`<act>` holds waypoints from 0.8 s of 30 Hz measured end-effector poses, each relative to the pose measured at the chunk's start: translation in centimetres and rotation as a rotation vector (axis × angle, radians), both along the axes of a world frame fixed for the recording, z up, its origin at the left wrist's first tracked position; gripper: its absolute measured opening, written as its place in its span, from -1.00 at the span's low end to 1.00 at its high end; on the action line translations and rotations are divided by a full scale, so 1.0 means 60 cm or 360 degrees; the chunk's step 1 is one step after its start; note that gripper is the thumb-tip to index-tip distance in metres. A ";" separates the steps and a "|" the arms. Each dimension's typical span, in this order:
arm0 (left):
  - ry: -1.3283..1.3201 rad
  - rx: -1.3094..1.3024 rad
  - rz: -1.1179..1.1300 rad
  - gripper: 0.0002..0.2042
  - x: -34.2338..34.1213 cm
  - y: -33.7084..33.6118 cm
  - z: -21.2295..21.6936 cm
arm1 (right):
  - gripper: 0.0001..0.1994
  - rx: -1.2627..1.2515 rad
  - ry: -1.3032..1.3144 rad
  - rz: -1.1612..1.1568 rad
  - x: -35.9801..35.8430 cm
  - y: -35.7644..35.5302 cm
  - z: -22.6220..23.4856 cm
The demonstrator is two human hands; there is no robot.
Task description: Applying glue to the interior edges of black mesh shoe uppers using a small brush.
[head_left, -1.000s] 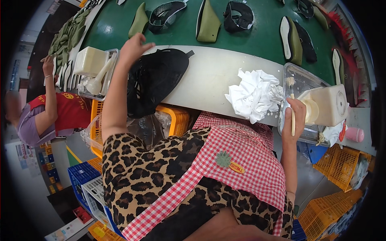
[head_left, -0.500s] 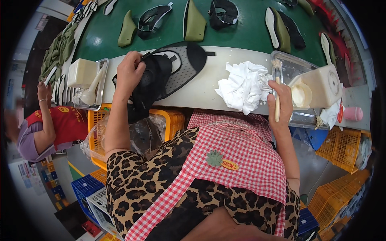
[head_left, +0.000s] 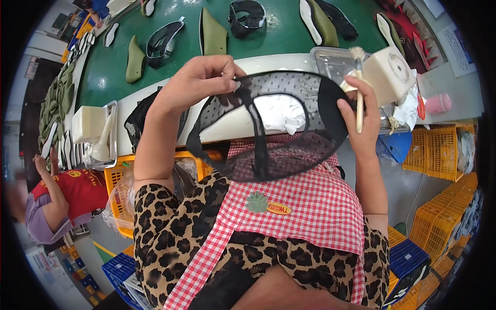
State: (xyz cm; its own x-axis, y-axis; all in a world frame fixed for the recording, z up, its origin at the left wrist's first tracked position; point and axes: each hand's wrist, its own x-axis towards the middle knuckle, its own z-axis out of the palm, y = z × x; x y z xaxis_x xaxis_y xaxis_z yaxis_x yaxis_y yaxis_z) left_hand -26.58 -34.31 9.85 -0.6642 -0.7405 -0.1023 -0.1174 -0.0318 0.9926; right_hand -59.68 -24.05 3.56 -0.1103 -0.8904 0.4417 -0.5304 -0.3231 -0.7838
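Note:
A black mesh shoe upper (head_left: 334, 111) is held up in front of me, its sheer dotted mesh see-through around a wide opening. My left hand (head_left: 199, 85) pinches its left upper edge between thumb and fingers. At the other end, my right hand (head_left: 364, 116) has a light wooden-handled brush (head_left: 360, 106) in its grip, bristles upward. The right thumb and fingertips lie at the black end of the upper; whether they also grip it is hard to tell. White crumpled cloth (head_left: 281, 113) shows through the opening. More black uppers (head_left: 139, 121) rest by my left forearm.
Olive shoe lasts (head_left: 213, 36) and black uppers (head_left: 247, 19) stand on the green belt. A clear tray (head_left: 325, 56) and white container (head_left: 390, 75) are at right. Another white container (head_left: 89, 124) is at left. Below it sits a yellow crate (head_left: 116, 181). A person in red (head_left: 72, 191) works at left.
The mesh upper has come off the pile and is spread between my hands, moved right over the cloth. My left hand moved right with it; the brush stays in my right hand. The view shifted.

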 end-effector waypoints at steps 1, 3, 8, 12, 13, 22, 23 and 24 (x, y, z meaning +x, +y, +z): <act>0.0056 0.0177 -0.0021 -0.80 -0.005 0.007 -0.001 | -0.58 0.0025 -0.0032 0.0031 -0.008 0.013 -0.007; 0.0625 0.0703 -0.0115 -0.85 -0.012 0.013 -0.061 | -0.58 0.0061 -0.0170 0.0057 -0.008 0.038 -0.029; 0.0654 0.1076 0.0337 -0.61 -0.101 0.107 -0.249 | -0.59 0.0195 -0.0532 0.0175 0.001 0.067 -0.072; 0.0327 0.0838 -0.0501 -0.44 -0.118 0.092 -0.312 | -0.58 0.0115 -0.0394 0.0135 -0.004 0.069 -0.100; 0.0515 0.0803 -0.0545 -0.38 -0.123 0.092 -0.302 | -0.57 0.0117 -0.0432 0.0111 -0.003 0.070 -0.102; 0.1018 0.0837 -0.0472 -0.06 -0.188 0.094 -0.250 | -0.56 -0.0241 -0.0312 -0.0098 0.013 0.057 -0.111; 0.0983 0.0837 -0.0314 -0.24 -0.194 0.099 -0.233 | -0.57 -0.0229 -0.0279 -0.0108 0.008 0.058 -0.108; 0.0979 0.0840 -0.0313 -0.24 -0.196 0.093 -0.215 | -0.58 -0.0218 -0.0245 -0.0117 0.004 0.060 -0.105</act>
